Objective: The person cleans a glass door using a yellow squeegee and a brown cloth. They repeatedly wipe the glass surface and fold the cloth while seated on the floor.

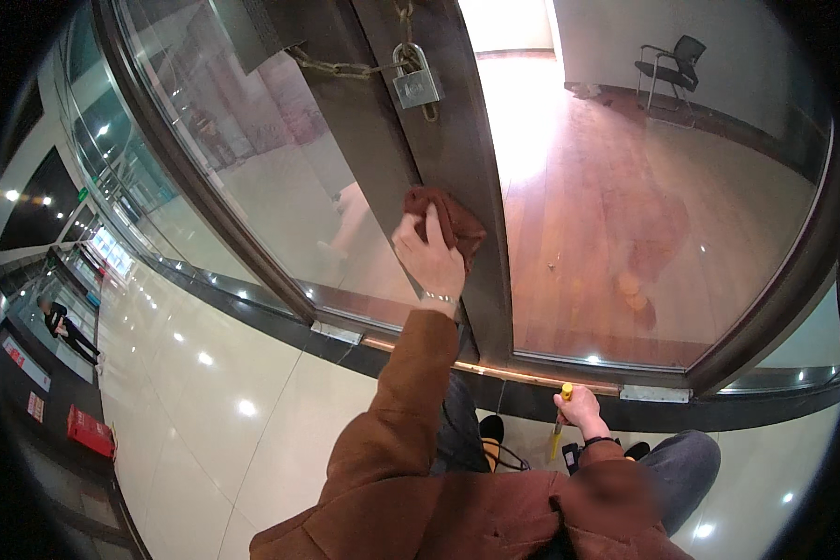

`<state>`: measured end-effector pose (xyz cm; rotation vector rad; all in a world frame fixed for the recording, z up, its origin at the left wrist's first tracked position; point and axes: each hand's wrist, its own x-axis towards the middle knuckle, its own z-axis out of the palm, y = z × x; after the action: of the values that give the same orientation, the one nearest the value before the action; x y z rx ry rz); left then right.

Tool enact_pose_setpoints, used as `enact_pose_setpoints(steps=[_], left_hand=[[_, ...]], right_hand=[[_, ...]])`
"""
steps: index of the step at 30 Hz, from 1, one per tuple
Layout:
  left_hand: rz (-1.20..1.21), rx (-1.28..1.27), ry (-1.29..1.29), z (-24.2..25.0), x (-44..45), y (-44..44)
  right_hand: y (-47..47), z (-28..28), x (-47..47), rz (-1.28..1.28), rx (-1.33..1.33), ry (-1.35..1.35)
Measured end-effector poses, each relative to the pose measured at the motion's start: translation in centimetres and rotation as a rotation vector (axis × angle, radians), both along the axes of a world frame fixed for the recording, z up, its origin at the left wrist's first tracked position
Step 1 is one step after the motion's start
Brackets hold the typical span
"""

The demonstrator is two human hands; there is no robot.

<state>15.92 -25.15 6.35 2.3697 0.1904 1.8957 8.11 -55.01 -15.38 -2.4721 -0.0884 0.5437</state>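
Observation:
My left hand [430, 259] presses a folded reddish-brown cloth [458, 224] against the dark metal frame [486, 294] where two glass doors meet. Above it, a metal padlock [417, 87] hangs on a rusty chain [343, 68] that runs across the door frames. Low on the right, near the door's bottom edge, my right hand [579, 409] is closed around a tool with a yellow handle end [566, 392]; its lower part, also yellow, points down to the floor. What kind of tool it is cannot be told. A bracelet is on the left wrist.
Glass panes [588, 280] stand on both sides of the frame, over a dark threshold [546, 413]. Behind the glass is a black chair [675, 66] on a wooden floor. A person [66, 329] stands far off at the left, beyond a red box [91, 430].

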Motion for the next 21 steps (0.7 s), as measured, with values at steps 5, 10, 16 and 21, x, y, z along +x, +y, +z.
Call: enact_pose_setpoints(steps=[5,10,16,21], left_hand=[[-0.205,-0.250,0.320,-5.1,-3.6,0.1],[-0.089,-0.212,0.073,1.5,-5.0,1.6],[-0.128,-0.312,-0.127,8.2,-0.8,3.1],[-0.045,-0.478,-0.030,-1.0,0.3,-0.3]], right_hand=[[0.5,0.7,0.0,0.007,0.019,0.125],[1.0,1.2,-0.2,0.025,-0.035,0.145],[0.5,0.3,-0.2,0.014,-0.087,0.041],[0.0,-1.0,0.1,-0.063,0.074,0.173]])
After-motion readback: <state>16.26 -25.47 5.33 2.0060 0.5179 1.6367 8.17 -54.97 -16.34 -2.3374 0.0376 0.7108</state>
